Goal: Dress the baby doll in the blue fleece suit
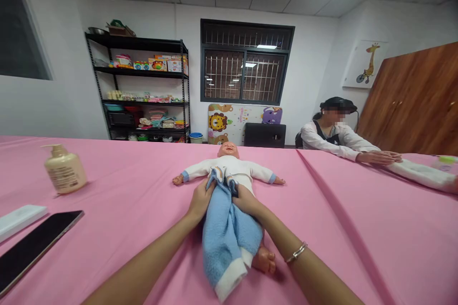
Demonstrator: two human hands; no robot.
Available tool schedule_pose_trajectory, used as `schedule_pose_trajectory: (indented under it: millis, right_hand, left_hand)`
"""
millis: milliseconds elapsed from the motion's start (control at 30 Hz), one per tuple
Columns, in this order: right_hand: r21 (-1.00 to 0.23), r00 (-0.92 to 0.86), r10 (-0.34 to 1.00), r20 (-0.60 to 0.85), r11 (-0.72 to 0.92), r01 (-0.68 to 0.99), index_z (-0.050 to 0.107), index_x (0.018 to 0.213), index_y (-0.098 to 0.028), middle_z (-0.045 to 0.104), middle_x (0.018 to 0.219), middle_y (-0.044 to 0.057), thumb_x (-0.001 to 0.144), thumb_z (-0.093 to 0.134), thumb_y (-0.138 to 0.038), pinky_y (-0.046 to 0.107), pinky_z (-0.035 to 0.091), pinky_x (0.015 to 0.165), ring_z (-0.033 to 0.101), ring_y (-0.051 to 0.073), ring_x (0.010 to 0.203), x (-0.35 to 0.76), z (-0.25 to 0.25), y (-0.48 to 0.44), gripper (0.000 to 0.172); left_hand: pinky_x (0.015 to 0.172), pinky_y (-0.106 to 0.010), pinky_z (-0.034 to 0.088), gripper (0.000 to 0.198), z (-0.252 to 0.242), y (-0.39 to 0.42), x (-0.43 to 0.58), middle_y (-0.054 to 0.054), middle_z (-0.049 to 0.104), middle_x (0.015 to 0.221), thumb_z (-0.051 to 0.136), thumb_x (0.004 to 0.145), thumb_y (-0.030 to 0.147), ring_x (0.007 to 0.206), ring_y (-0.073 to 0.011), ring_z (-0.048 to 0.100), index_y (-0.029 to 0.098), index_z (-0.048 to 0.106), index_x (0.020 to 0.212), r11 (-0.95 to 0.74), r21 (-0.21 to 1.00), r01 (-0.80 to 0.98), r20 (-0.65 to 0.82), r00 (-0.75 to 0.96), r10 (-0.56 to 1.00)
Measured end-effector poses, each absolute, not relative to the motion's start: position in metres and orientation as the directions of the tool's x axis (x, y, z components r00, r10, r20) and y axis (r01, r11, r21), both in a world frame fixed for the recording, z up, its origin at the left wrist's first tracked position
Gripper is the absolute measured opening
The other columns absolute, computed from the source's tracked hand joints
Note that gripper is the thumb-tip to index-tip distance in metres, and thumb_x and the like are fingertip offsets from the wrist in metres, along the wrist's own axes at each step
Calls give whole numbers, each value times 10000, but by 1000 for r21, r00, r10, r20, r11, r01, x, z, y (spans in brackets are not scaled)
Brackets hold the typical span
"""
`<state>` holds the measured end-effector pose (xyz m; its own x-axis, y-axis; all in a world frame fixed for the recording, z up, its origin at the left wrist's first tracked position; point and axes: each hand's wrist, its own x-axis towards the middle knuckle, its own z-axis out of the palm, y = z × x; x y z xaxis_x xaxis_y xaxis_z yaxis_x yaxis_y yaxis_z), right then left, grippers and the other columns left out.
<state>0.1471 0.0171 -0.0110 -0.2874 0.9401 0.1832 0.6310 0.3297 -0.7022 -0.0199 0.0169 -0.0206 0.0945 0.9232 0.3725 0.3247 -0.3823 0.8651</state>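
A baby doll [229, 167] in a white top lies on its back on the pink-covered table [322, 248], arms spread. A light blue fleece towel [229, 238] with a white border covers its middle and runs toward me. My left hand [200, 200] grips the towel's gathered edge beside the doll's chest. My right hand [246, 201] holds the same towel at the doll's waist, with a bracelet on that wrist. The doll's bare feet [264, 259] stick out from under the towel on the right.
A cream pump bottle [65, 169], a black phone [36, 248] and a white flat box [19, 221] lie to the left. At the right, a co-worker's hands [379, 157] rest on a white bundle [418, 174]. A shelf of baby goods [138, 86] stands against the far wall.
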Motion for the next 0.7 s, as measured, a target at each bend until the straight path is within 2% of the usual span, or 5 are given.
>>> schedule_pose_trajectory:
  millis: [100,200,433,533,700]
  right_hand:
    - [-788,-317,932,177,327,522,508,1119,-101,547,1058,53,619,426,-157,217,386,1000,473,74,1013,148,-8,15,509]
    - [-797,-256,959,119,246,551,545,1033,-76,572,977,54,606,421,-149,216,409,952,490,73,945,151,-9,15,451]
    - [-839,-278,950,140,263,476,572,1013,-110,553,1067,39,618,391,-134,186,410,921,504,61,956,151,-12,14,435]
    - [-857,-275,952,130,248,452,558,1034,-123,553,1061,26,632,389,-151,187,406,909,502,50,924,150,-7,9,436]
    - [-814,-236,972,13,148,563,546,998,-57,568,975,71,630,432,-229,214,442,811,484,49,785,153,2,-3,421]
  left_hand:
    - [741,-157,363,498,-8,15,-16,-6,596,971,301,838,573,869,-98,542,195,552,1044,-329,760,561,365,50,930]
    - [608,-152,263,489,2,28,-10,-17,596,852,260,854,564,738,-84,520,186,550,961,-201,638,743,348,-46,936]
    - [584,-169,166,488,-11,51,-7,-27,593,873,243,842,595,736,-96,506,225,531,978,-107,555,825,316,-90,945]
    - [596,-168,180,509,-20,49,-15,-38,596,874,259,826,618,743,-104,507,210,527,967,-75,569,819,296,-118,948]
    - [656,-145,273,485,-24,54,-25,-46,599,912,361,805,589,793,-98,516,175,529,993,-117,736,667,269,-129,954]
